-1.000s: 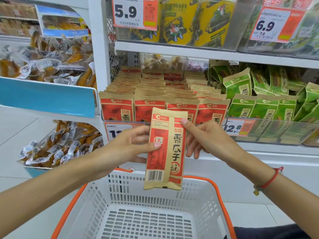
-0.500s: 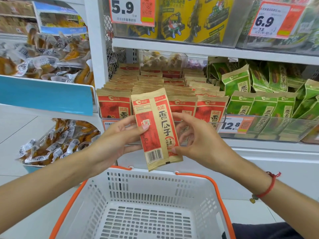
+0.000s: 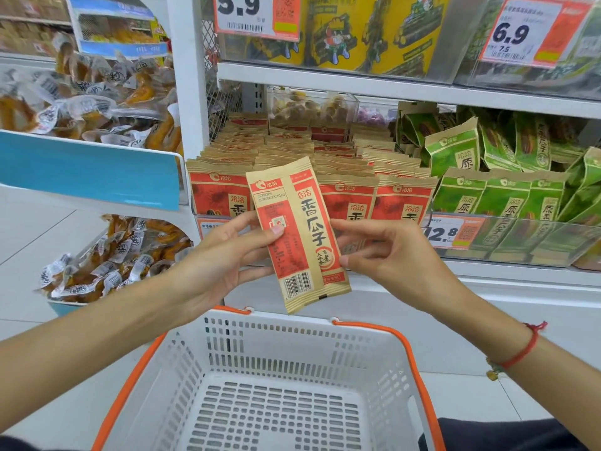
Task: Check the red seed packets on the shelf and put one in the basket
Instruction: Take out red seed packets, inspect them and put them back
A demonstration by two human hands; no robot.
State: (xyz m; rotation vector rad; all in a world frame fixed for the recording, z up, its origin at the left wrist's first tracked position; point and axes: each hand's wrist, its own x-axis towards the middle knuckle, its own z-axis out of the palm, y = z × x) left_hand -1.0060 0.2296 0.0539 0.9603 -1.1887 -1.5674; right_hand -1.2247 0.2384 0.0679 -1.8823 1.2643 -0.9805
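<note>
You've got one red seed packet (image 3: pixel 297 234) up in front of you, back side facing you, barcode at the bottom, leaning a bit so its top tips to the left. Your left hand (image 3: pixel 218 258) pinches it on the left edge, thumb pressed on the front around the little white square, fingers tucked behind it. Your right hand (image 3: pixel 387 255) is at the packet's right edge, thumb against the lower right side and the other fingers curled loosely behind; looks like a light pinch, though the fingertips behind it are hidden. There's a red string bracelet (image 3: pixel 523 348) on your right wrist.

Right behind your hands, the rest of the red seed packets (image 3: pixel 403 203) stand in rows on the shelf (image 3: pixel 487 96), with green packets (image 3: pixel 500 196) off past your right hand and a 12.8 price tag (image 3: pixel 450 232) just beyond your right fingers. Bagged snacks (image 3: pixel 97 92) sit in the bin out past your left hand.

Below both hands is the white basket (image 3: pixel 292 346) with orange handles; the packet hangs above its far rim, not touching it.
</note>
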